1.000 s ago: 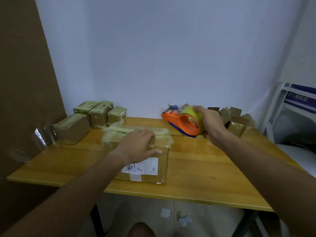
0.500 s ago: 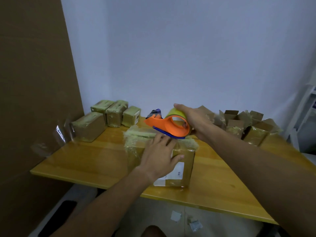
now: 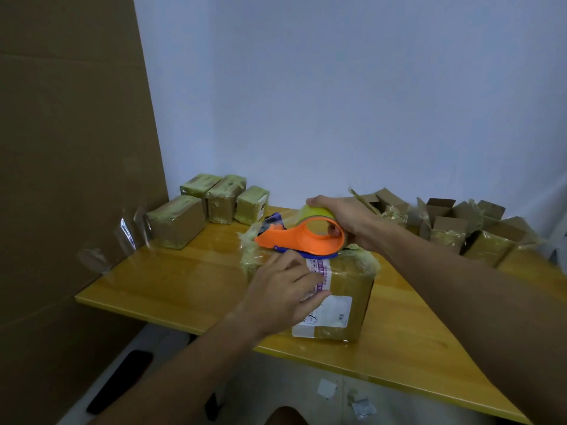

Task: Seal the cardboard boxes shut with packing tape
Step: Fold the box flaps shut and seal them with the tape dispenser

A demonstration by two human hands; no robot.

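Taping the top of the box at the table's near edge

The right hand [image 3: 346, 220] grips the orange tape dispenser [image 3: 302, 237] round its yellow-green roll, held just over the cardboard box [image 3: 343, 289]; the left hand [image 3: 283, 289] lies on the box top, fingers loosely curved, holding nothing (steadying it, I judge). Next the dispenser wants pressing down and drawing across the seam. The box is matte brown, crinkled glossy tape at its corners, white labels on top and front
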